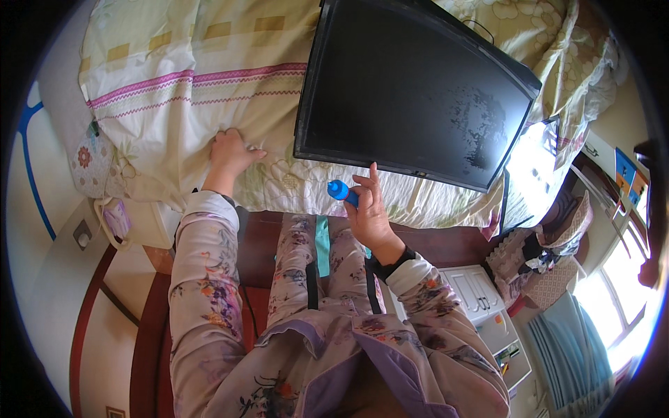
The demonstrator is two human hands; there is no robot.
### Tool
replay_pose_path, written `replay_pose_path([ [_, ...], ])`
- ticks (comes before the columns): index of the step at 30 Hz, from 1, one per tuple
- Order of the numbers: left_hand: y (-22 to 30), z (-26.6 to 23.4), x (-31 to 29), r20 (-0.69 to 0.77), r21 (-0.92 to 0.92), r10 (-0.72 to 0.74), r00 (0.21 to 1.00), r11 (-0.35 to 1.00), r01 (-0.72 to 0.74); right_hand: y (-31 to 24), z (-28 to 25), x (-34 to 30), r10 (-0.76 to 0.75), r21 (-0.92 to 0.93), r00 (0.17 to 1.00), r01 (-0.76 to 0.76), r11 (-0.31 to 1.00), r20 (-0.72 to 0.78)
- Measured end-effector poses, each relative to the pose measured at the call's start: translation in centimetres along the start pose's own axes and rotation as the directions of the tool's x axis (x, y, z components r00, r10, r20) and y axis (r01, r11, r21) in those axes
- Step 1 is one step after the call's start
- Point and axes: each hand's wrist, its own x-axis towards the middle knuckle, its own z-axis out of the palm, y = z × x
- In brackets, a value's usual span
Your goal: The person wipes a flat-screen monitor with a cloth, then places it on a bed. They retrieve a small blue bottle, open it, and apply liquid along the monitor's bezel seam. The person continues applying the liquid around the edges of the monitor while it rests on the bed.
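Observation:
A black flat-screen monitor [404,90] lies on its back on a pale patterned bedspread [244,118], screen up. Its right part has a mottled, patchy mark and catches bright glare. My right hand [373,216] grips a short blue tool handle [340,190] with a bit of red on it; the working end is hidden by the hand. The index finger stretches out to the monitor's near bezel, seeming to touch it. To the left of the monitor, my left hand [235,155] rests on the bedspread with its thumb spread and nothing visible in it.
A brightly lit, glossy sheet-like surface [533,174] lies right of the monitor. A dark red wooden bed edge [432,245] runs between my body and the bedspread. White drawers [474,292] and a cushioned pile of cloth [543,258] stand at right. A small white cabinet [143,223] is at left.

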Motion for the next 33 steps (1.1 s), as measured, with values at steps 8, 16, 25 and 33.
replay_pose_path([
  [8,0.3,-0.2,-0.1,0.000,0.010,-0.008,1.000,1.000,0.008,0.1,0.2,-0.2,0.029,0.104,0.999,-0.027,0.994,-0.019],
  [16,0.3,-0.2,0.0,0.004,0.035,-0.003,1.000,0.999,0.003,0.1,0.0,-0.3,0.033,0.085,0.998,-0.029,0.996,-0.055],
  [25,-0.1,-0.1,0.2,0.000,0.030,0.022,1.000,0.999,-0.022,-1.5,-1.3,-0.2,0.077,0.265,0.996,-0.063,0.962,-0.043],
  [33,-0.8,0.9,0.5,-0.039,-0.006,0.025,0.999,1.000,-0.025,-3.0,-4.8,5.3,0.259,0.400,0.966,-0.231,0.887,-0.017],
])
